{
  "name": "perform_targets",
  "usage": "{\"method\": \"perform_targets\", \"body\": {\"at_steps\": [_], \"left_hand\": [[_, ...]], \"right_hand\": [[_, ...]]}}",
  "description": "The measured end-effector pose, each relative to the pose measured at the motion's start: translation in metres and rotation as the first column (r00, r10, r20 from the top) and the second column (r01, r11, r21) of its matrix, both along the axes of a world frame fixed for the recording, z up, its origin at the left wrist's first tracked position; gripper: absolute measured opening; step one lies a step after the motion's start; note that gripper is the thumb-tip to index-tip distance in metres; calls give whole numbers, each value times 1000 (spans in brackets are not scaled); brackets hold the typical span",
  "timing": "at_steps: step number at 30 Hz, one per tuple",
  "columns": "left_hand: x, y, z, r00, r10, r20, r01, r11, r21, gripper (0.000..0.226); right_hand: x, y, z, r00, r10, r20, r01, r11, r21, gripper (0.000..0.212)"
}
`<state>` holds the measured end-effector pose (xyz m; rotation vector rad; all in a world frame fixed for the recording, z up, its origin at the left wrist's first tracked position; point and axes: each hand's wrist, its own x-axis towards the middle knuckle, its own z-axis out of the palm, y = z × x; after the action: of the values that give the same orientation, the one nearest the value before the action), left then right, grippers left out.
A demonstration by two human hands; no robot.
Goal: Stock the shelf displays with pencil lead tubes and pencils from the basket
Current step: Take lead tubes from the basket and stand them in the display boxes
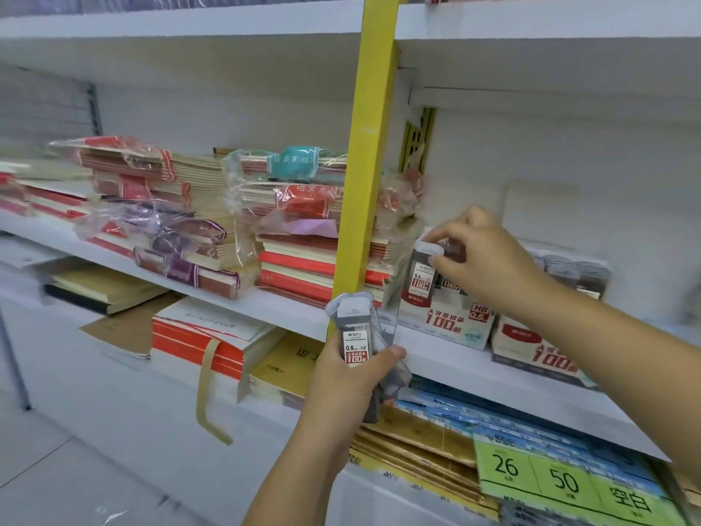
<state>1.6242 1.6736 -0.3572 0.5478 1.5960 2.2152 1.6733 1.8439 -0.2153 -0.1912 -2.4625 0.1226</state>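
My left grip (347, 379) clutched a bundle (356, 336) of lead tubes before the shelf (455, 358); my right grip (481, 256) pinched one tube (423, 277) standing in the display box (444, 322).

White shelving (189, 28); yellow upright (370, 146); pale tiled floor (57, 468)

Wide open above the display box (447, 324), clear up to the upper shelf (531, 24). Inside, crowded with upright lead tubes (422, 279). Hemmed at the left end of the shelf (455, 368) by the yellow post (368, 165) and wrapped notebook stacks (299, 229); second display box (531, 349) just beside on the right, bare strip along the front edge
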Motion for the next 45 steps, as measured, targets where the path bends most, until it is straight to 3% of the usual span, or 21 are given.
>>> {"method": "perform_targets", "body": {"at_steps": [4, 6, 11, 16, 24, 27, 32, 34, 38, 43, 45], "left_hand": [[6, -3, 4, 998, -66, 3, 66, 998, -3, 38], [11, -4, 6, 996, -89, 7, 89, 996, -18, 36], [24, -8, 5, 979, -202, -38, 198, 976, -87, 36], [37, -9, 1, 936, -347, -50, 338, 931, -140, 37], [57, -3, -9, 907, -422, -5, 417, 898, -139, 39], [57, -5, -12, 915, -403, 18, 403, 911, -94, 39], [57, -8, -15, 920, -376, 114, 382, 924, -35, 50], [58, -8, -15, 918, -377, 120, 383, 923, -29, 40], [61, -10, -12, 917, -392, 74, 398, 913, -92, 31], [63, -10, -13, 929, -353, 112, 365, 924, -117, 58], [63, -11, -13, 913, -397, 96, 405, 909, -101, 56]], "right_hand": [[8, -6, -6, 996, -90, -23, 93, 967, 236, 35], [19, -10, -12, 998, -43, -49, 53, 973, 226, 37], [68, -29, -42, 966, 164, -201, -203, 960, -194, 22], [95, -36, -83, 981, 188, 56, -113, 771, -626, 20], [118, -32, -110, 987, 125, -101, -154, 559, -815, 9], [124, -30, -108, 981, 130, -147, -189, 433, -881, 11], [131, -20, -106, 970, 126, -209, -240, 342, -909, 13], [133, -18, -107, 965, 151, -213, -254, 345, -904, 12], [134, -16, -112, 971, 173, -167, -229, 450, -863, 12], [134, -13, -111, 962, 216, -169, -250, 433, -866, 18], [133, -12, -112, 964, 178, -200, -259, 433, -864, 16]]}}
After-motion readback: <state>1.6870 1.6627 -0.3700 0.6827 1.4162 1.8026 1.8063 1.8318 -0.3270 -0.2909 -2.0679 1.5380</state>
